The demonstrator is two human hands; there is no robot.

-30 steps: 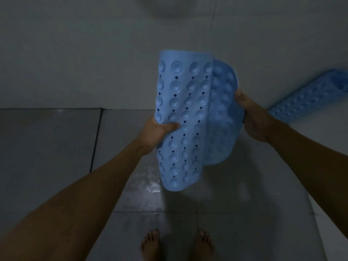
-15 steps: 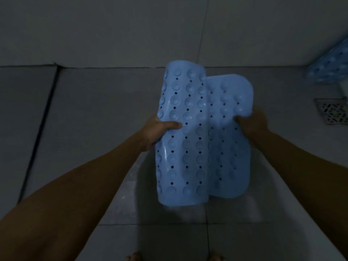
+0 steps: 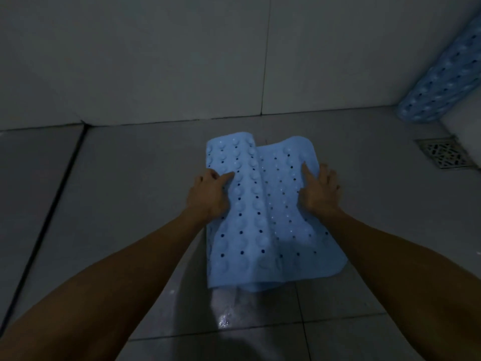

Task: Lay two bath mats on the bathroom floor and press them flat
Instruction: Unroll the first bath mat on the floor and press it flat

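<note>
Left hand (image 3: 208, 195): gripping the left edge of the blue bath mat (image 3: 265, 220), thumb lying over the studded top, remaining fingers tucked out of sight beneath. Right hand (image 3: 321, 191): holding the opposite edge, forefinger stretched across the mat's surface, other fingers curled round the rim. Mat itself: low over the grey floor tiles (image 3: 135, 183), not yet flat, left half curled over into a raised fold with bumps showing, right half spread wider; near edge apparently touching or just above the floor, too dim to tell which. Second mat (image 3: 442, 74): rolled up, leaning against the wall at the far right, well apart from both hands, untouched. Floor drain (image 3: 442, 156): to the right, near the wall, clear of the mat in hand.

Probably the laying-down of the first mat, with pressing to come and the second mat not begun.

Risks from here:
- Fold on the left likely to spring back if released early; material looks stiff with a memory of being rolled.
- Wet sheen on the tile just in front of the mat; possible sliding of the mat under pressure, or poor grip of the underside on a film of water.
- Trapped air or a crease under the middle if the edges go down before the centre.
- Drift to the right could cover the drain.
- Dim light: uneven spots easily missed.
</note>
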